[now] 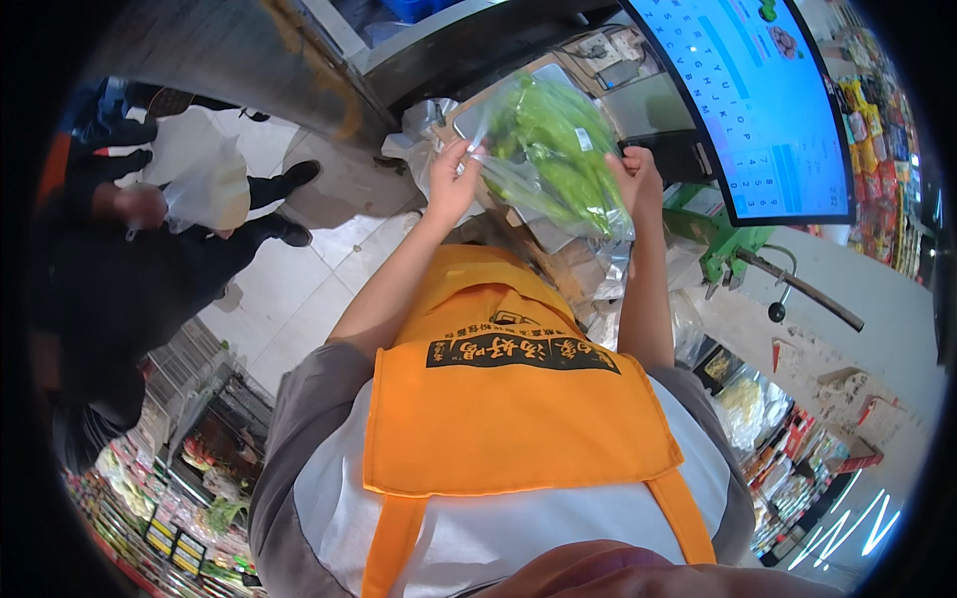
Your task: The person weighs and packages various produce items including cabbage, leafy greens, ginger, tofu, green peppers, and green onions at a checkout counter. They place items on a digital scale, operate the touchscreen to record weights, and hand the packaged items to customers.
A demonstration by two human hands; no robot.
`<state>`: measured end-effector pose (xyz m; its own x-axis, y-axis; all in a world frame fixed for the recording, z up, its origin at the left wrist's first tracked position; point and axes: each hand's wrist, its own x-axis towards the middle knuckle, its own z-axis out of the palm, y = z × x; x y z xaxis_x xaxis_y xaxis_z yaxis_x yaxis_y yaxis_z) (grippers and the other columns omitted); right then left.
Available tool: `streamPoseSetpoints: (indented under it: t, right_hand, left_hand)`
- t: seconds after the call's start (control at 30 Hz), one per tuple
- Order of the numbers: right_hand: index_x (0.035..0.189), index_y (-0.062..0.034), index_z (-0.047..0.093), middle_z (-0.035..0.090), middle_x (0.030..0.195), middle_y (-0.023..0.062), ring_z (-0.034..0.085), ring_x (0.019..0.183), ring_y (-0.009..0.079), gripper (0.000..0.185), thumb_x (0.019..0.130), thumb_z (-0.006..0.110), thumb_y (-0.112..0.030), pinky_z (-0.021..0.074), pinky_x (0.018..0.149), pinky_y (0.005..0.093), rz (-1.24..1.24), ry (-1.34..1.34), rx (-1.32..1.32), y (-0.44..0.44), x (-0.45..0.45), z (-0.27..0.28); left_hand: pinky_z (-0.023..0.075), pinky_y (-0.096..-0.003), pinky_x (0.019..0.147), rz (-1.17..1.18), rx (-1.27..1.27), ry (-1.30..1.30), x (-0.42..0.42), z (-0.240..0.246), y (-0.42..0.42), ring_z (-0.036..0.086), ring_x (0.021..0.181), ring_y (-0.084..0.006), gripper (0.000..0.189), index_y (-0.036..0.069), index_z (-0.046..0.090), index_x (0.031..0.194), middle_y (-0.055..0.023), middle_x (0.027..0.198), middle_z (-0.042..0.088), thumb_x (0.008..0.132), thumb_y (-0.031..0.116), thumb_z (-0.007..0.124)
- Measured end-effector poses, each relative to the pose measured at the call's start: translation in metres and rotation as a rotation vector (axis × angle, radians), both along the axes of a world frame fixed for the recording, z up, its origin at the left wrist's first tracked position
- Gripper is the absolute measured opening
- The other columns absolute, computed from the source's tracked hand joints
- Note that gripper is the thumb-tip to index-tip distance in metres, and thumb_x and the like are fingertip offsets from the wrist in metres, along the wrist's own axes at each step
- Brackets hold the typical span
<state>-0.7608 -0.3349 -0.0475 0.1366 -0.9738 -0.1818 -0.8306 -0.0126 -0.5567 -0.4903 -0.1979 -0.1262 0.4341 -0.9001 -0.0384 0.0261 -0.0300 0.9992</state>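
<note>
A clear plastic bag of long green peppers [557, 161] is in front of me, over a light-coloured scale plate [469, 113]. On the bag sits a small white label [583, 140]. My left hand [454, 183] pinches the gathered neck of the bag between thumb and fingers. At the opposite side, my right hand [639, 179] is against the bag's edge with its fingers curled; whether it grips the plastic is unclear. The bag covers most of the plate.
A touchscreen [762, 112] stands at the upper right, above a green metal bracket [691, 213] with a lever rod [807, 291]. Loose plastic bags [422, 138] hang by the counter. On the left, another person [149, 261] holds a translucent bag [209, 187].
</note>
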Motion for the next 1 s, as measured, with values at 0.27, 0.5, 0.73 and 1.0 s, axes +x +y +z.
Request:
streamPoseSetpoints:
  t: [0.27, 0.5, 0.73, 1.0]
  right_hand:
    - [0.121, -0.0088, 0.067, 0.065, 0.14, 0.0102, 0.054, 0.138, 0.0336, 0.039, 0.083, 0.074, -0.009, 0.0268, 0.122, 0.0497, 1.212, -0.324, -0.128, 0.047, 0.17, 0.084]
    - [0.117, -0.0065, 0.054, 0.066, 0.093, 0.0032, 0.059, 0.083, 0.0088, 0.024, 0.098, 0.07, -0.006, 0.0469, 0.075, 0.0231, 1.008, -0.874, 0.929, 0.125, 0.316, 0.082]
    - [0.122, -0.001, 0.048, 0.071, 0.095, 0.0108, 0.063, 0.086, 0.0156, 0.037, 0.093, 0.071, -0.002, 0.0493, 0.082, 0.0273, 1.115, -0.822, 1.001, 0.249, 0.486, 0.094]
    - [0.132, 0.0043, 0.043, 0.074, 0.1, 0.0139, 0.067, 0.088, 0.0163, 0.054, 0.088, 0.074, -0.005, 0.0521, 0.083, 0.0303, 1.341, -0.627, 0.642, 0.304, 0.549, 0.104]
  left_hand:
    - [0.0482, -0.0325, 0.08, -0.017, 0.124, 0.139, 0.041, 0.158, 0.086, 0.055, 0.074, -0.0145, 0.013, 0.002, 0.071, 0.096, -0.0078, 0.074, 0.061, 0.094, 0.014, 0.065]
    - [0.0437, -0.0312, 0.084, 0.44, 0.359, -0.54, 0.108, 0.212, 0.247, 0.051, 0.079, -0.0131, 0.009, 0.005, 0.062, 0.098, 0.0002, 0.075, 0.056, 0.092, 0.005, 0.069]
    - [0.0477, -0.025, 0.072, 1.028, -0.131, -0.088, 0.174, 0.191, 0.349, 0.053, 0.086, -0.0075, 0.027, 0.006, 0.045, 0.111, -0.0014, 0.095, 0.053, 0.094, -0.005, 0.063]
    - [0.0481, -0.0274, 0.081, 1.171, -0.197, -0.074, 0.2, 0.179, 0.402, 0.056, 0.092, -0.011, 0.03, 0.008, 0.038, 0.112, -0.0034, 0.099, 0.055, 0.098, -0.005, 0.061]
